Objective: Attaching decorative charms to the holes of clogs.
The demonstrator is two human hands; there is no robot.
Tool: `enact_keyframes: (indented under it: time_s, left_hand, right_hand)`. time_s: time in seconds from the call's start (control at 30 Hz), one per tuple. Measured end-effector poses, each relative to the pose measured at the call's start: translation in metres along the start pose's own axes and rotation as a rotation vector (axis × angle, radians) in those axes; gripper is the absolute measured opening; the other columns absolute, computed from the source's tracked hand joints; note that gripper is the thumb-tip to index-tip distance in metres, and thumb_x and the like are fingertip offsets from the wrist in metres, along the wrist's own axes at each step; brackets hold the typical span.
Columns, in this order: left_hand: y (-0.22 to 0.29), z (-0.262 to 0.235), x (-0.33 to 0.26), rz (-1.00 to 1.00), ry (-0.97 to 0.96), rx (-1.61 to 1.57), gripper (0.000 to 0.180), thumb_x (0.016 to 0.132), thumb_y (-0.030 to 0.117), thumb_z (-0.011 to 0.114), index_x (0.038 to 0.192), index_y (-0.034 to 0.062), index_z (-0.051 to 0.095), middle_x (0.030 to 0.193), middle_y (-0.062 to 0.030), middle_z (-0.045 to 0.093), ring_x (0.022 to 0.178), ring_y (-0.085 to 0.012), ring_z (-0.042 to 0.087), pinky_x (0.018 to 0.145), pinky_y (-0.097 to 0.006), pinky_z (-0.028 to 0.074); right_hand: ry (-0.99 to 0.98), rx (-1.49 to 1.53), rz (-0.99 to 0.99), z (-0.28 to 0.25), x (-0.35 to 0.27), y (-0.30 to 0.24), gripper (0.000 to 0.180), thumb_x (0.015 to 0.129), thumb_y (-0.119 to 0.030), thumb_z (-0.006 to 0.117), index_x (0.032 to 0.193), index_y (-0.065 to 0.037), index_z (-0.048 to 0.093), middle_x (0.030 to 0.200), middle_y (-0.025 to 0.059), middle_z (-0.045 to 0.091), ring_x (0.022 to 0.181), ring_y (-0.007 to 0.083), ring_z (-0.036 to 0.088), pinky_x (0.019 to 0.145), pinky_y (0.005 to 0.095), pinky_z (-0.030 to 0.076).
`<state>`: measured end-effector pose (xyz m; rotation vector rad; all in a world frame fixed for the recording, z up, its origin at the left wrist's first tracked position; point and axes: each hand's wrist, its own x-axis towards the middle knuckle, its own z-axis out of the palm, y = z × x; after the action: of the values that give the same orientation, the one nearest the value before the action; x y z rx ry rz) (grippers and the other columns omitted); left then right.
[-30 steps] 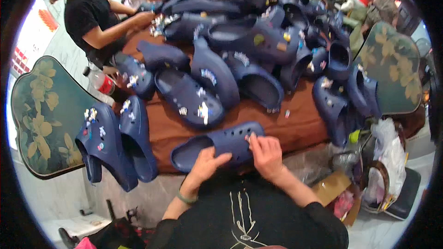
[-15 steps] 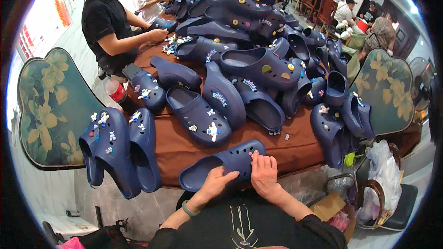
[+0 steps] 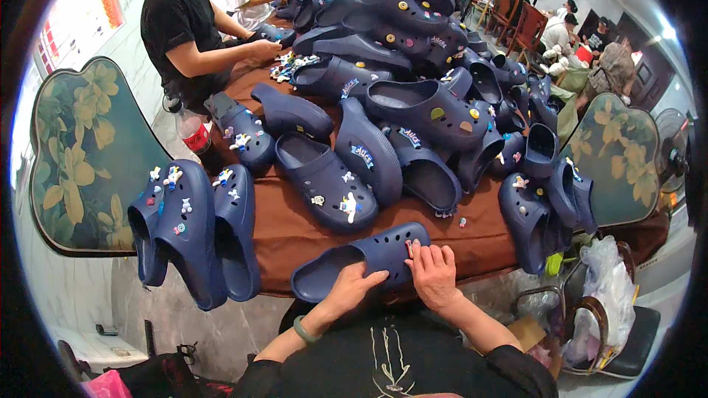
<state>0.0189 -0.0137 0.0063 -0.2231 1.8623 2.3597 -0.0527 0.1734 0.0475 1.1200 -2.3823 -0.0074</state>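
A navy clog [image 3: 380, 247] with holes in its upper lies at the table's near edge, its toe to the right. My left hand [image 3: 348, 296] grips it at the near side, thumb over the upper and the other fingers mostly hidden. At the toe, my right hand [image 3: 434, 273] pinches a small reddish-white shoe charm [image 3: 410, 248] against a hole; its exact shape is hard to make out. Just beyond lies another clog [image 3: 324, 180] with white figure charms on its upper. A tiny loose charm [image 3: 462, 222] rests on the brown cloth [image 3: 269, 243] to the right.
A large pile of navy clogs [image 3: 420, 96] fills the table beyond. More clogs stand at the left edge [image 3: 193, 228] and right edge [image 3: 525, 221]. A co-worker [image 3: 184, 29] handles a clog at the far left, near heaped charms [image 3: 284, 68] and a bottle [image 3: 193, 133].
The view has shifted slightly, so the whole scene sits a little differently. My hands keep nearly the same hold on the clog and the charm.
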Motion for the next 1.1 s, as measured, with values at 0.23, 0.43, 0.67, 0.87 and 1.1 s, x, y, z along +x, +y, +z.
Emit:
enact_keyframes:
  time_s: [0.23, 0.43, 0.67, 0.87, 1.1]
  left_hand:
    - [0.002, 0.0, 0.002, -0.003, -0.018, 0.012, 0.029, 0.089, 0.014, 0.066, 0.11, -0.0054, 0.062, 0.103, -0.0049, 0.065, 0.091, -0.0107, 0.06, 0.083, -0.027, 0.049]
    - [0.006, 0.002, -0.003, -0.038, -0.013, 0.025, 0.03, 0.089, 0.013, 0.066, 0.112, -0.0057, 0.061, 0.106, -0.0059, 0.065, 0.093, -0.0117, 0.059, 0.084, -0.028, 0.049]
    - [0.015, 0.003, -0.003, -0.054, -0.031, -0.003, 0.031, 0.09, 0.014, 0.065, 0.114, -0.0052, 0.061, 0.106, -0.0055, 0.065, 0.095, -0.0117, 0.058, 0.087, -0.028, 0.047]
    - [0.018, 0.004, -0.003, 0.006, -0.026, 0.079, 0.032, 0.091, 0.015, 0.063, 0.114, -0.0064, 0.06, 0.107, -0.0064, 0.065, 0.095, -0.0113, 0.058, 0.087, -0.028, 0.047]
    - [0.013, 0.003, 0.001, 0.02, -0.018, 0.127, 0.03, 0.091, 0.015, 0.063, 0.111, -0.0063, 0.062, 0.105, -0.0064, 0.066, 0.094, -0.011, 0.058, 0.086, -0.027, 0.047]
  right_hand:
    - [0.024, -0.001, -0.07, 0.004, 0.015, 0.01, 0.033, 0.085, -0.022, 0.062, 0.107, 0.003, 0.062, 0.083, 0.0099, 0.056, 0.086, 0.0237, 0.054, 0.086, 0.0414, 0.041]
    - [0.105, 0.472, 0.085, 0.004, 0.015, 0.029, 0.014, 0.077, -0.018, 0.073, 0.086, -0.009, 0.067, 0.08, 0.0063, 0.059, 0.08, 0.0242, 0.056, 0.081, 0.0396, 0.041]
    - [-0.103, 0.923, 0.4, 0.014, 0.016, 0.043, 0.04, 0.077, -0.018, 0.076, 0.107, -0.003, 0.056, 0.104, 0.0149, 0.052, 0.103, 0.029, 0.049, 0.088, 0.0375, 0.041]
    - [-0.373, 1.136, 0.522, 0.028, 0.012, 0.041, 0.067, 0.086, -0.023, 0.067, 0.136, 0.002, 0.031, 0.129, 0.0247, 0.042, 0.121, 0.0376, 0.042, 0.103, 0.0422, 0.034]
    - [-0.147, 0.954, 0.619, 0.046, 0.006, 0.01, 0.057, 0.092, -0.018, 0.055, 0.139, 0.0, 0.028, 0.135, 0.0245, 0.038, 0.126, 0.0408, 0.036, 0.107, 0.0454, 0.029]
